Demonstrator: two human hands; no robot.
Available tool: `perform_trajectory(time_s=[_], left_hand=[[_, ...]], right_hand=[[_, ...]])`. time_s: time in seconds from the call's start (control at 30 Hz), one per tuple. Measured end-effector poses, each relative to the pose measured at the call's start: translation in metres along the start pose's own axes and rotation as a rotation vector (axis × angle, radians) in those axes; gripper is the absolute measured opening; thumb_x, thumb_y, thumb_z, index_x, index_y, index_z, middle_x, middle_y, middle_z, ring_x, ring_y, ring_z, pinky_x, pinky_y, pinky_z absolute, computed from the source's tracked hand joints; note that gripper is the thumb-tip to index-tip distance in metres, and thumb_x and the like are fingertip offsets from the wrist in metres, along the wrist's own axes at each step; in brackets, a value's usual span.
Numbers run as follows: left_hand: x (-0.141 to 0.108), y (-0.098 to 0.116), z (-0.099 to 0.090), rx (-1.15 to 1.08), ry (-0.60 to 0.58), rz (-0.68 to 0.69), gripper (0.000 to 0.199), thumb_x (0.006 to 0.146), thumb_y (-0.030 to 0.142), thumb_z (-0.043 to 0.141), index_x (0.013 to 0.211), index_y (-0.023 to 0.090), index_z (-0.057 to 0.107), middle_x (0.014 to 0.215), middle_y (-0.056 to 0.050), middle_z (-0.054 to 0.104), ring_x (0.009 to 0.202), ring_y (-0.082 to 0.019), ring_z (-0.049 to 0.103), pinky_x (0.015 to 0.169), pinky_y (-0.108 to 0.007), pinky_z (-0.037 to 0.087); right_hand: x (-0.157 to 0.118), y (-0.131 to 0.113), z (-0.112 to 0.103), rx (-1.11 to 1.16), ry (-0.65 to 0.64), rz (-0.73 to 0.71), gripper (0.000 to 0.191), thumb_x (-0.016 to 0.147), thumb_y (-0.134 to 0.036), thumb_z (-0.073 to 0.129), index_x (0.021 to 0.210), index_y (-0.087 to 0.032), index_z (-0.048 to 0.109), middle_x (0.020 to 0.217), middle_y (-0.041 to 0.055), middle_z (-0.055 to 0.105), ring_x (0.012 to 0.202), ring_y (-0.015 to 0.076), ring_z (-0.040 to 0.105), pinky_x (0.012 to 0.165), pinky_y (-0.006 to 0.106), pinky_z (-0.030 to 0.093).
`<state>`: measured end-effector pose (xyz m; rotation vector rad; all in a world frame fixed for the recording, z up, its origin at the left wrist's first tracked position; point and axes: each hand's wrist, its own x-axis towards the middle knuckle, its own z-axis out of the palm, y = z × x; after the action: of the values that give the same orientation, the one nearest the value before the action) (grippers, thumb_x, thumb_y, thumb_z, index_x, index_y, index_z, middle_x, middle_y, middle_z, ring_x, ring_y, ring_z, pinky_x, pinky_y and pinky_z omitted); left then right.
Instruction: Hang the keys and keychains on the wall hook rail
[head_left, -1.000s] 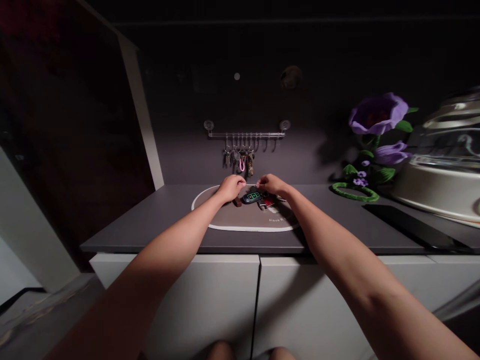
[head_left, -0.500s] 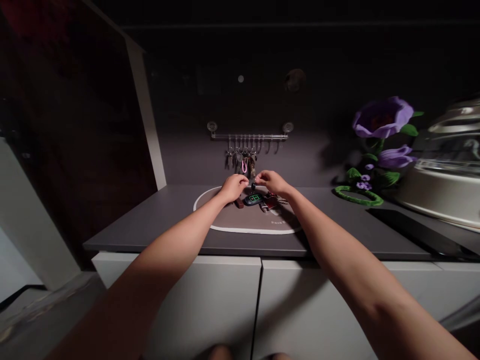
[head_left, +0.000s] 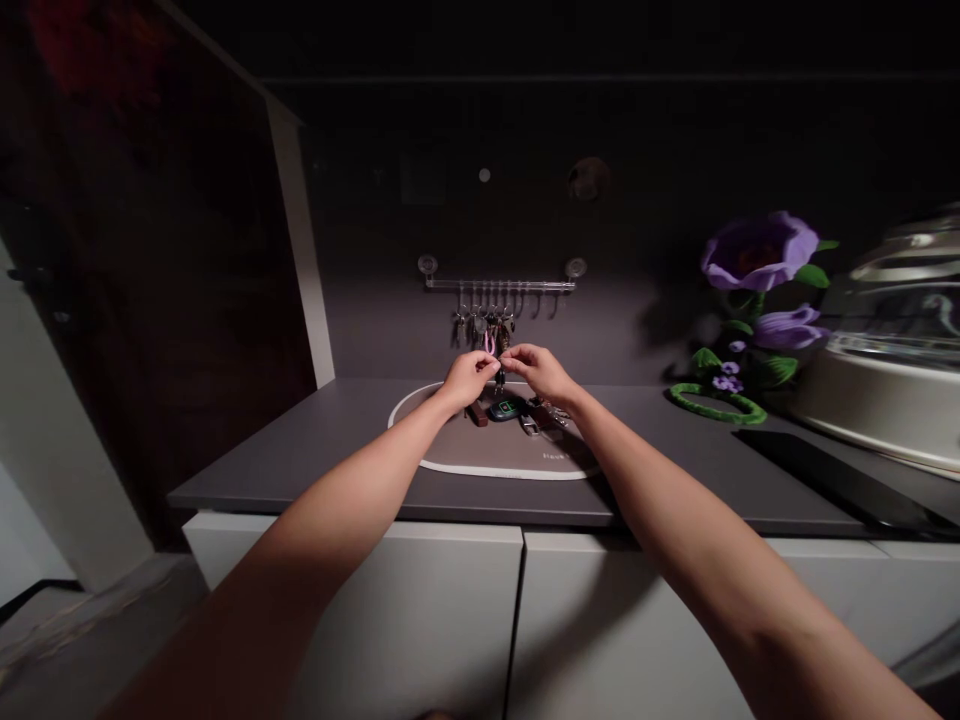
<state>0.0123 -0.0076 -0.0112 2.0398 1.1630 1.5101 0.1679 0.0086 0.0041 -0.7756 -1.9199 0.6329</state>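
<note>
My left hand [head_left: 468, 378] and my right hand [head_left: 541, 368] meet above the mat, fingertips pinched close together. Between them hangs a small dark bunch of keys [head_left: 500, 379]; its ring is mostly hidden by the fingers. Below lies an oval brown mat [head_left: 465, 455] with a white rim. On it rest a dark key fob with a green-lit face [head_left: 505, 409], a brown strip-like piece [head_left: 477, 413] and several metal keys [head_left: 530, 424], partly behind my right hand. Just behind the hands, keys with a pink loop [head_left: 490, 343] hang from a clear hook rail [head_left: 501, 286].
The rail is fixed to the back wall by two round mounts, and its right-hand hooks bear no keys. At right stand purple felt flowers [head_left: 761, 252] with a green ring base [head_left: 716, 403], a white, glass-topped appliance [head_left: 889, 380] and a flat black object [head_left: 840, 480]. White cabinet doors [head_left: 420, 610] are below.
My hands have come closer together, the right one moving left toward the left one. The small dark bunch now hangs between the fingertips. The whole view has shifted slightly.
</note>
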Motion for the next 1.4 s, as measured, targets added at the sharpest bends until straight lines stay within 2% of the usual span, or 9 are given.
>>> perform_trajectory(time_s=[0.1,0.27,0.57,0.73,0.9,1.07,1.4], left_hand=[[0.001,0.002,0.0,-0.13,0.044,-0.07,0.014,0.075,0.023,0.055,0.078,0.012,0.064,0.073,-0.003,0.064,0.068,-0.012,0.054,0.067,-0.024,0.042],[0.001,0.003,0.0,-0.274,0.088,-0.144,0.015,0.072,0.024,0.058,0.079,0.012,0.064,0.073,-0.003,0.064,0.066,-0.011,0.054,0.068,-0.025,0.042],[-0.001,0.006,0.001,-0.312,0.087,-0.11,0.015,0.071,0.022,0.061,0.079,0.011,0.066,0.075,-0.005,0.066,0.069,-0.012,0.057,0.071,-0.026,0.043],[-0.001,0.005,0.0,-0.287,0.109,-0.15,0.012,0.072,0.02,0.059,0.079,0.011,0.065,0.069,-0.003,0.065,0.066,-0.011,0.056,0.067,-0.024,0.043],[0.001,0.0,0.0,-0.247,0.128,-0.178,0.011,0.073,0.02,0.058,0.077,0.012,0.064,0.064,-0.002,0.062,0.06,-0.01,0.053,0.059,-0.021,0.042],[0.002,-0.004,0.002,-0.25,0.141,-0.2,0.012,0.073,0.021,0.056,0.075,0.013,0.064,0.063,-0.002,0.062,0.056,-0.009,0.051,0.052,-0.019,0.039],[0.005,-0.011,0.004,-0.22,0.139,-0.219,0.013,0.074,0.021,0.054,0.072,0.012,0.063,0.064,-0.003,0.063,0.054,-0.009,0.052,0.052,-0.021,0.039]], right_hand=[[-0.003,-0.002,0.003,0.097,0.031,0.06,0.032,0.066,-0.04,0.063,0.083,-0.014,0.057,0.076,0.0017,0.06,0.069,0.0097,0.052,0.071,0.025,0.042],[-0.004,-0.001,0.006,0.206,0.045,0.106,0.036,0.061,-0.045,0.066,0.074,-0.014,0.055,0.067,-0.0014,0.055,0.061,0.0074,0.047,0.064,0.024,0.04],[-0.004,0.001,0.007,0.305,0.094,0.124,0.041,0.055,-0.048,0.071,0.072,-0.014,0.055,0.066,-0.0029,0.053,0.061,0.0062,0.046,0.065,0.023,0.04],[-0.001,0.005,0.003,0.349,0.225,0.148,0.047,0.049,-0.053,0.072,0.073,-0.016,0.054,0.072,-0.0017,0.053,0.067,0.0076,0.049,0.07,0.025,0.044],[0.011,0.002,-0.007,0.345,0.345,0.155,0.046,0.051,-0.053,0.07,0.071,-0.017,0.05,0.069,-0.0027,0.051,0.065,0.0075,0.048,0.066,0.025,0.045],[0.032,-0.008,-0.017,0.283,0.426,0.188,0.036,0.058,-0.046,0.067,0.068,-0.017,0.048,0.063,-0.0035,0.048,0.061,0.0074,0.046,0.062,0.024,0.045],[0.074,-0.017,-0.025,0.208,0.529,0.247,0.014,0.072,-0.021,0.051,0.062,-0.016,0.044,0.052,-0.0056,0.04,0.048,0.0046,0.04,0.055,0.02,0.042]])
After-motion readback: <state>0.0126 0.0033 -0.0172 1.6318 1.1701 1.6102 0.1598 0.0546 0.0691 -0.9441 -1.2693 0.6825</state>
